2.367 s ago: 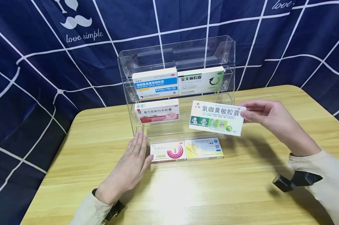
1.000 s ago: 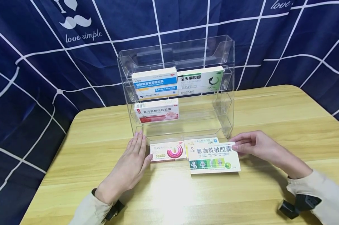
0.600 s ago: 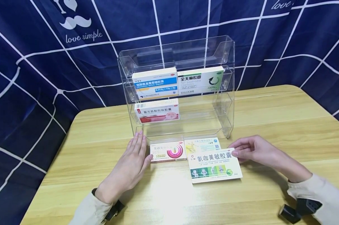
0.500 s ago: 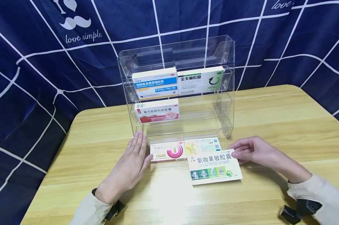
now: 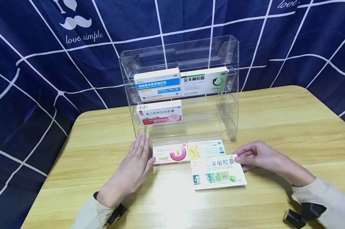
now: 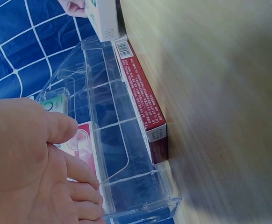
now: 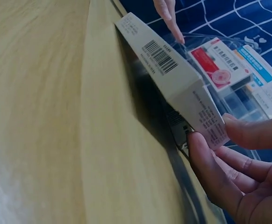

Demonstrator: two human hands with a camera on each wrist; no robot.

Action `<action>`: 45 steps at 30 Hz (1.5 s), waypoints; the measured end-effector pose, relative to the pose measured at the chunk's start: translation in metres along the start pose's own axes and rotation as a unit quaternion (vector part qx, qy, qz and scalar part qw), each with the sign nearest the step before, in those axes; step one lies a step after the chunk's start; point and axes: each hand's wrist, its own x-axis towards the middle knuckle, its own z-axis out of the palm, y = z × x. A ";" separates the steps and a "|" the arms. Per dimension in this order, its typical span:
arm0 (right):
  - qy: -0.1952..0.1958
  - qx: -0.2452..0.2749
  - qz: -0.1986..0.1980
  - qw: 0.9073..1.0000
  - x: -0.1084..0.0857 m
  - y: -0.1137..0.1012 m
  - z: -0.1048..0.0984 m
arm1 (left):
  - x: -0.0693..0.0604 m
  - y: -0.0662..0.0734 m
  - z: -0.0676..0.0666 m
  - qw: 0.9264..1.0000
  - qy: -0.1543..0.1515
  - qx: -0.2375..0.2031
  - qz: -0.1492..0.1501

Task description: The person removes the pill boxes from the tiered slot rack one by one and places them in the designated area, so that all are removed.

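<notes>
The right hand (image 5: 262, 159) pinches the right end of a white-and-green medicine box (image 5: 218, 173) between thumb and fingers, tilted above the bench (image 5: 292, 121). It hides the lower part of a yellow-and-white box (image 5: 206, 148), and glare washes out its left-hand lettering. The left hand (image 5: 129, 168) lies flat, fingers straight, gripping nothing, beside a pink-and-white box (image 5: 169, 154); whether its fingertips touch the clear rack (image 5: 186, 136) is hard to tell. Both sleeves (image 5: 324, 194) are cut off.
</notes>
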 end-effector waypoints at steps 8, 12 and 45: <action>0.006 -0.001 0.029 1.000 0.002 0.004 0.001 | 0.000 -0.001 0.000 1.000 -0.007 0.001 -0.005; 0.011 -0.006 0.035 0.999 0.002 0.004 0.002 | 0.000 -0.001 0.000 1.000 -0.007 -0.002 -0.004; 0.192 -0.317 -0.079 0.926 0.000 -0.038 0.001 | 0.001 0.001 -0.001 1.000 -0.003 0.002 0.000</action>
